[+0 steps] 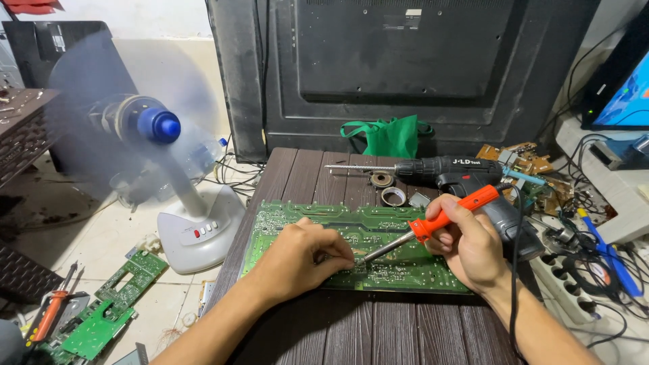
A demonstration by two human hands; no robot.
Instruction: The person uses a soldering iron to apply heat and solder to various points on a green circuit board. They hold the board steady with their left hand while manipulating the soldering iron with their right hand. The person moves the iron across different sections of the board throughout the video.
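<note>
Our right hand (470, 247) grips an orange-handled soldering iron (433, 226), fingers closed round it, tip on the green circuit board (378, 233) lying on the tabletop (378, 324). Our left hand (301, 260) rests curled on the board, holding nothing we can see.

The counter (304, 177) looks like dark brown wood planks, or a wood-look laminate, with a matt grained surface. The circuit board (365, 236) on it is green with a slight sheen and a rough-looking scatter of tiny metal solder points. The soldering iron (433, 226) has a glossy orange plastic handle and a bare, dull metal shaft. The cordless drill (460, 177) behind it is matt black plastic with a shiny metal bit. The green bag (389, 135) looks like soft, matt non-woven cloth. The desk fan (196, 233) has a smooth white plastic base and a glossy blue hub. The TV back panel (405, 61) is matt black plastic.
</note>
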